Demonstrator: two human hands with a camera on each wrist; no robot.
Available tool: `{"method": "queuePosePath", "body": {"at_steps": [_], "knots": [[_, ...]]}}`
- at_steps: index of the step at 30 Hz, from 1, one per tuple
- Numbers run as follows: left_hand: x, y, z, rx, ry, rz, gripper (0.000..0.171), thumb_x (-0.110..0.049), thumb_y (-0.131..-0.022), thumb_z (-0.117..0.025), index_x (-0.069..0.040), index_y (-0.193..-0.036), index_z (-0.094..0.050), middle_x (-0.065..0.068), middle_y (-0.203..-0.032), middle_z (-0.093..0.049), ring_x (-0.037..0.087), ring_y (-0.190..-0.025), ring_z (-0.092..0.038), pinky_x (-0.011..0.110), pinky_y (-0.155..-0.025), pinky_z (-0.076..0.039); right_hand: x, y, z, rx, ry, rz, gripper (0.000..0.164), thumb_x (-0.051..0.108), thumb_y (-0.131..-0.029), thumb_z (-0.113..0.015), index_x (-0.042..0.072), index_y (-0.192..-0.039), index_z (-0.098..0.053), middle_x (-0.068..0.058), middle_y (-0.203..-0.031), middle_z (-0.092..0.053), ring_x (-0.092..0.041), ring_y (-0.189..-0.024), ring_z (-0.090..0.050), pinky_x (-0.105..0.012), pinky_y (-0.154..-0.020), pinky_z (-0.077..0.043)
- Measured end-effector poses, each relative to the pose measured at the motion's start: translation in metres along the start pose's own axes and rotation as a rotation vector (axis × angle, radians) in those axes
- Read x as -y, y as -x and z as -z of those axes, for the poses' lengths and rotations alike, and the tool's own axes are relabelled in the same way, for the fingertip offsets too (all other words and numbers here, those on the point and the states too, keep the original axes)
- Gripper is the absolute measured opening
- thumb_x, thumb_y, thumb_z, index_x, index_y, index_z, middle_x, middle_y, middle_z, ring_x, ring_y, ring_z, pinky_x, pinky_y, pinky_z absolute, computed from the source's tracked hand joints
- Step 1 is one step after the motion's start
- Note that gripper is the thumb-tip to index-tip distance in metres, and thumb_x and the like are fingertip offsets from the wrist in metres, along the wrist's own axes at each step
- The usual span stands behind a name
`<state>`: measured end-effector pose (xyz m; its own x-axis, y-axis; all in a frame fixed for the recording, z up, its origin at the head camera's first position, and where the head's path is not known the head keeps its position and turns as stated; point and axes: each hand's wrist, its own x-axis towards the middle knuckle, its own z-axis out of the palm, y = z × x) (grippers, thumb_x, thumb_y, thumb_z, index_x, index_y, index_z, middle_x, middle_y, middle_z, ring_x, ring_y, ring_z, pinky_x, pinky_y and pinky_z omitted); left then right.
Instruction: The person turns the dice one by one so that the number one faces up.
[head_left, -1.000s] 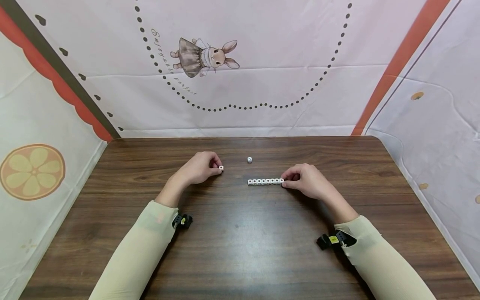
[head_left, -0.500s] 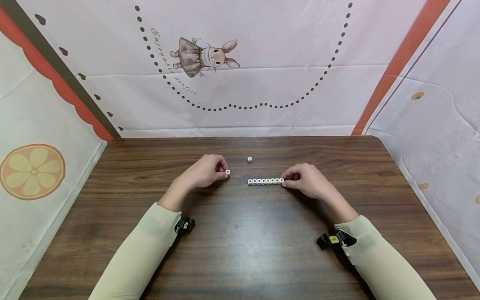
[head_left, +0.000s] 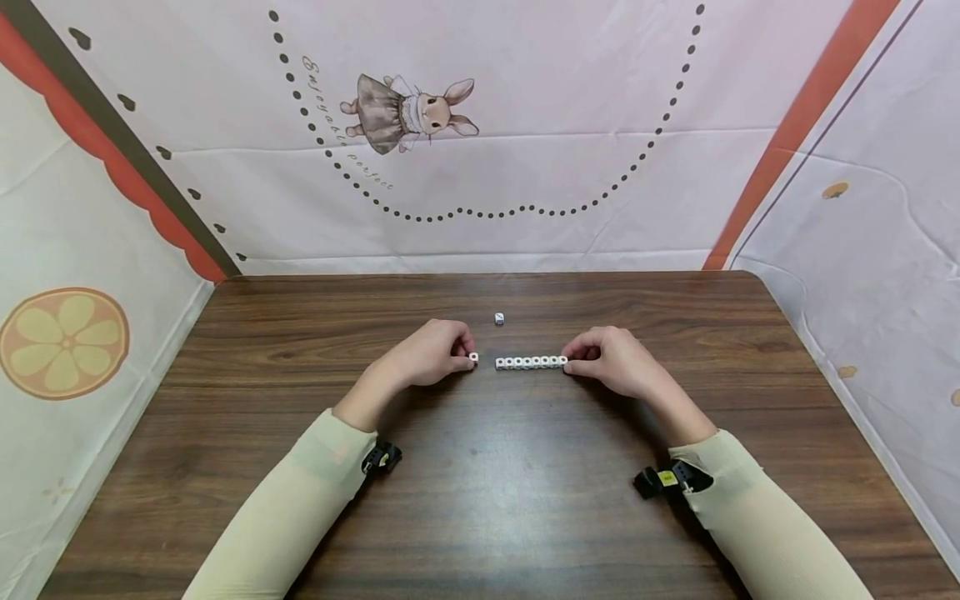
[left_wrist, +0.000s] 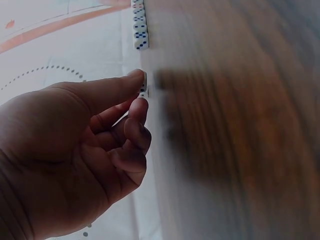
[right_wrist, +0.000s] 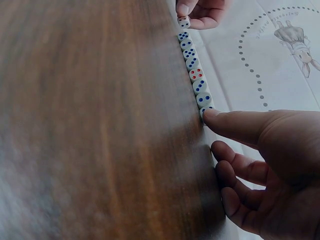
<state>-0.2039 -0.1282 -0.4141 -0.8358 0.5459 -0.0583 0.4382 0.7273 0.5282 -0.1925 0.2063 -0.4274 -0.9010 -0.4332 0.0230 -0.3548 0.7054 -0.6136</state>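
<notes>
A straight row of several white dice (head_left: 531,362) lies on the table between the hands; blue and red pips show on its side in the right wrist view. My left hand (head_left: 435,352) pinches a single die (head_left: 474,357) between thumb and fingertips, a small gap left of the row's left end. At the opposite end, my right hand (head_left: 609,360) holds the end die (right_wrist: 206,111) between thumb and index finger; the index finger is hidden in the right wrist view. The right hand's other fingers curl loosely near the tabletop.
One loose die (head_left: 499,318) sits on the wooden table (head_left: 480,483) behind the row. A printed cloth (head_left: 562,100) hangs along the table's back edge and both sides. Each wrist carries a black strapped camera (head_left: 384,457).
The left hand has moved right and slightly nearer the wearer, carrying its die up close to the row's left end. The right hand, the row and the loose die have stayed put.
</notes>
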Motion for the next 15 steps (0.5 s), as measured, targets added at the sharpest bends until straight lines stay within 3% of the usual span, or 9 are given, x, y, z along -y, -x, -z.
{"method": "queuePosePath", "body": {"at_steps": [15], "knots": [[-0.013, -0.008, -0.007, 0.040, -0.029, -0.030, 0.016, -0.019, -0.096, -0.081, -0.010, -0.096, -0.068, -0.004, -0.083, -0.062, 0.010, -0.078, -0.058, 0.031, -0.078, -0.050, 0.002, 0.000, 0.001, 0.005, 0.000, -0.001, 0.010, 0.017, -0.092, -0.084, 0.014, -0.102, -0.082, 0.006, -0.085, -0.071, -0.014, -0.080, -0.062, -0.037, -0.076, -0.049]]}}
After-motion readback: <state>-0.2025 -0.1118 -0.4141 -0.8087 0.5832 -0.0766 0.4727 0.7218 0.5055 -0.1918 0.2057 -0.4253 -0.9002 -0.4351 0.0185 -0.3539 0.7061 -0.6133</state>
